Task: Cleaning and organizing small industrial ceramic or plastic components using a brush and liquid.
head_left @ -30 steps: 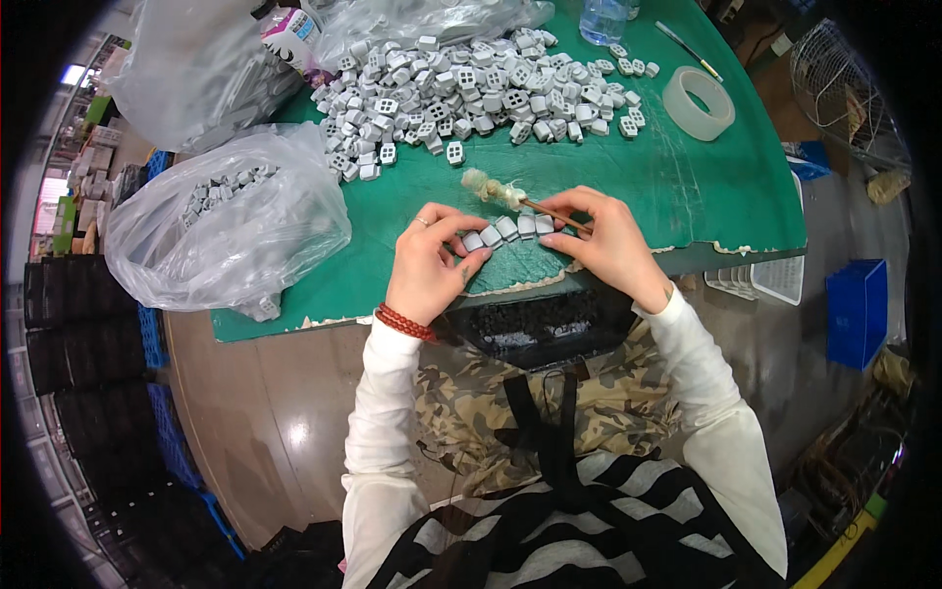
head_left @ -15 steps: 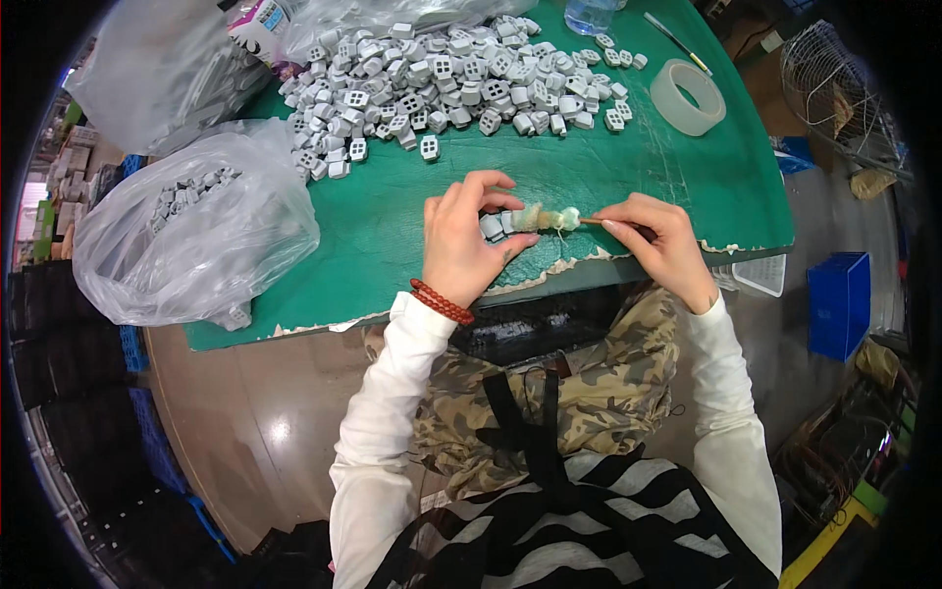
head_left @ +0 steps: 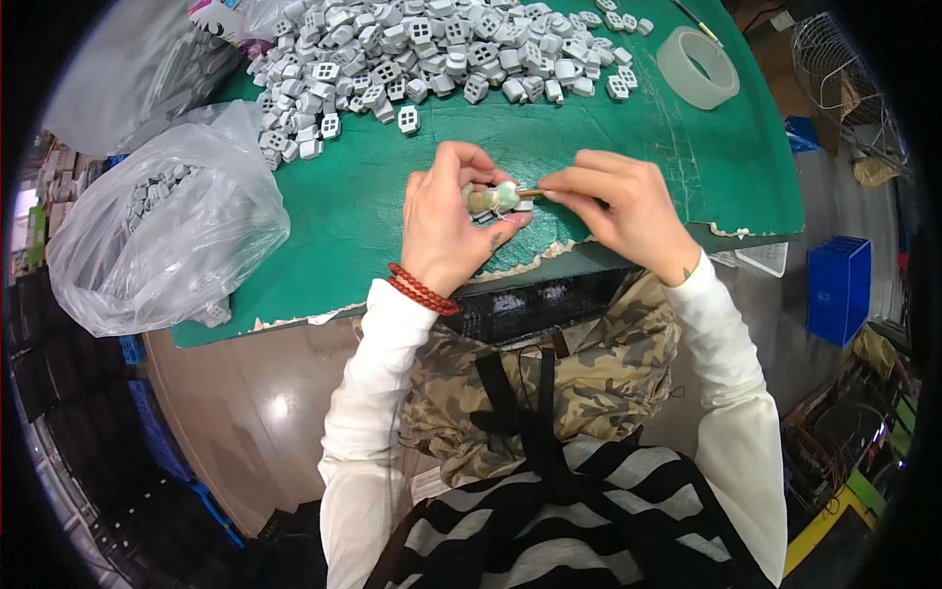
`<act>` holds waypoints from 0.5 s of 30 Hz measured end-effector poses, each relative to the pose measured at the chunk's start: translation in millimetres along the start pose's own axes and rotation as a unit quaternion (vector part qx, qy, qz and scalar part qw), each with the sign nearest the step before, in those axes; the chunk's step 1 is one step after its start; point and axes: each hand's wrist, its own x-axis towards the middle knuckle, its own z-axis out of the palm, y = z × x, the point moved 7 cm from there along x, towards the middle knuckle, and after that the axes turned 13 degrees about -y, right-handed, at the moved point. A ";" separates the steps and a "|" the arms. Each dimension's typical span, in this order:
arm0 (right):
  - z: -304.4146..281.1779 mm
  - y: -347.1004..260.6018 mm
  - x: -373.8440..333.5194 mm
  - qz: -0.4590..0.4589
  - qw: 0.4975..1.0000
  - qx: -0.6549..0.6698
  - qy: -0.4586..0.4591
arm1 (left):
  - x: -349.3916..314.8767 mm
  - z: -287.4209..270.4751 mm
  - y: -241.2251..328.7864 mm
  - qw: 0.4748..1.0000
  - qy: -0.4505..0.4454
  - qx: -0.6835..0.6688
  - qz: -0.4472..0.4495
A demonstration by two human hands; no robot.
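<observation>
My left hand is curled around a few small grey plastic parts, mostly hidden by its fingers and by the tool above them. Between the fingertips of my right hand is a thin brown stick with a lumpy, pale green and tan wrapped end. That wrapped end lies over the grey parts at my left fingers; whether it touches them I cannot tell. Both hands are just above the near edge of the green table. Beyond them spreads a large heap of similar grey parts.
A clear plastic bag with grey parts inside sits left of my hands, another bag behind it. A roll of clear tape and a pen lie at the far right. A blue bin stands beyond the table's right side.
The stick's wrapped end has moved left, over my left palm and fingers. My right hand has come closer to the left. The heap and bags appear shifted left and upward in view.
</observation>
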 end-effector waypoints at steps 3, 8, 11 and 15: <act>-14.0 29.3 -27.8 0.051 0.998 0.042 -0.003 | 3.1 0.8 3.6 1.000 -0.007 -0.006 0.011; -5.6 12.8 -16.4 0.014 1.000 0.006 0.012 | -0.4 -1.8 3.2 1.000 0.004 -0.003 -0.010; -1.3 9.3 -11.7 -0.001 1.000 0.001 0.003 | 1.6 1.5 -1.3 1.000 -0.006 -0.021 -0.013; -12.9 38.9 -35.8 0.053 0.998 0.041 -0.003 | 4.0 3.0 1.3 0.999 -0.010 -0.027 -0.022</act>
